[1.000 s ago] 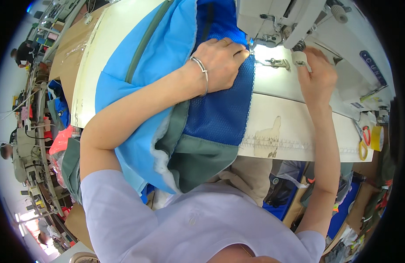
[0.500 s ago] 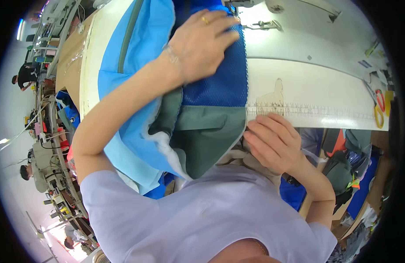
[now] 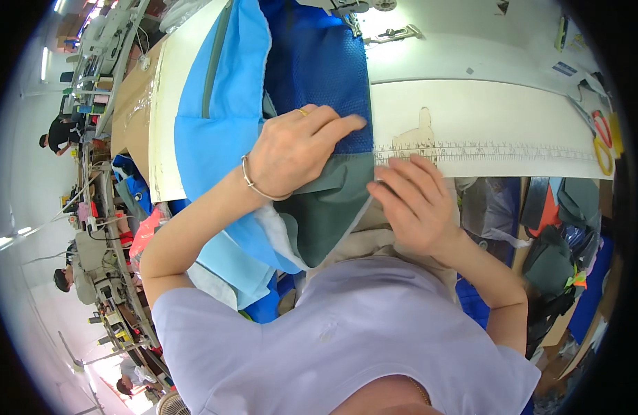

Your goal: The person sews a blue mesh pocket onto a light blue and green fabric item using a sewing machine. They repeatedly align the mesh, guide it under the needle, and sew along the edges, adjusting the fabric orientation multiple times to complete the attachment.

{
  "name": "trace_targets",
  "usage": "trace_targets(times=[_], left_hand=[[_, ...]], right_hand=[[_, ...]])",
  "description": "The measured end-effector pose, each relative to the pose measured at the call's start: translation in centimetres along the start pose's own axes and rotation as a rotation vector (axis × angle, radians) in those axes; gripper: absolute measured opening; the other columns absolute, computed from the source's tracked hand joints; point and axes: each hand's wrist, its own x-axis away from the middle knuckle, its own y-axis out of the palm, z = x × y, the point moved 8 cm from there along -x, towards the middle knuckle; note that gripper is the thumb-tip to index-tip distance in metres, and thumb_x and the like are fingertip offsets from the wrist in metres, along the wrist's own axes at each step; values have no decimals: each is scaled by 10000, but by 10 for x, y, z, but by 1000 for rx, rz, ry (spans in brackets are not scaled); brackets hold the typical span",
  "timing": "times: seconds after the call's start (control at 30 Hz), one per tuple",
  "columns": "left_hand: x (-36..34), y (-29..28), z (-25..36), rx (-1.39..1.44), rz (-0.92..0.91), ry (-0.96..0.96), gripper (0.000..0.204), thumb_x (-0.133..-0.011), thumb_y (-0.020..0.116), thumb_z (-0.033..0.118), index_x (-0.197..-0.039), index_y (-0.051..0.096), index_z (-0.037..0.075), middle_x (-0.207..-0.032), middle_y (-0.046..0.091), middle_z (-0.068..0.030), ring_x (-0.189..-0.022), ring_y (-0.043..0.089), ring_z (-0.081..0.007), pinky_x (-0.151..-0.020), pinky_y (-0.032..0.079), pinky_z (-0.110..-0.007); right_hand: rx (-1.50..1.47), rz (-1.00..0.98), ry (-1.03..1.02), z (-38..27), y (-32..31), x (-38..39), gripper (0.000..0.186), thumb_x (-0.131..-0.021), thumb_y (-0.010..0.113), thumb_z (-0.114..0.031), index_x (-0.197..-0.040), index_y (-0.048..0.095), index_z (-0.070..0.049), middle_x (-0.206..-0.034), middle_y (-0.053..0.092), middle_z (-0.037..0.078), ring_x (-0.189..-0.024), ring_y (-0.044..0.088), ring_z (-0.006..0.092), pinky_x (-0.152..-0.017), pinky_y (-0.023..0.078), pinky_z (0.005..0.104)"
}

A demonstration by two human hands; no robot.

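A sewn piece of dark blue mesh [image 3: 319, 62], grey fabric [image 3: 333, 214] and light blue fabric [image 3: 222, 90] hangs over the table edge toward my lap. My left hand [image 3: 291, 149] rests over the seam where mesh meets grey, index finger stretched toward the right edge, other fingers partly bent. At the grey fabric's right edge, my right hand [image 3: 423, 200] has its fingertips on the border; the thumb is hidden underneath. The mesh's far end lies beside the sewing machine's needle area [image 3: 352, 24].
A printed ruler scale [image 3: 499, 151] runs along the white table [image 3: 485, 111]. Red-and-yellow-handled scissors [image 3: 601, 142] lie at its right end. A metal guide [image 3: 395, 33] sits beside the needle area. Fabric pieces [image 3: 550, 266] pile up below right; other people and machines are at left.
My left hand has come back from the needle area toward me, its fingers drawn closer together. My right hand stays at the grey edge. The view has shifted slightly.
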Motion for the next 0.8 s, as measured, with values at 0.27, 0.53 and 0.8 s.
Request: trace_targets(times=[0.27,0.53,0.8], left_hand=[[-23,2,0,-40,-12,86,251,-794,760,16,-1025,742,113,-871,684,-15,-712,685,-190,-575,544,-310],[-18,-13,-10,76,67,43,212,-781,780,-18,-975,720,46,-895,722,-74,-712,702,-219,-587,543,-311],[-26,-39,-34,153,67,-59,179,-791,769,-36,-942,722,47,-890,731,-82,-746,712,-216,-600,539,-301]], right_hand=[[48,-27,15,0,10,-5,285,-827,702,-79,-1111,718,-62,-1222,663,111,-1178,622,284,-995,538,467],[-27,45,176,14,2,-25,389,-773,713,-45,-1161,695,-13,-1249,654,116,-1150,627,285,-955,544,443],[21,77,179,36,6,-57,470,-736,718,-77,-1203,686,-37,-1203,651,108,-1095,633,275,-887,553,376]])
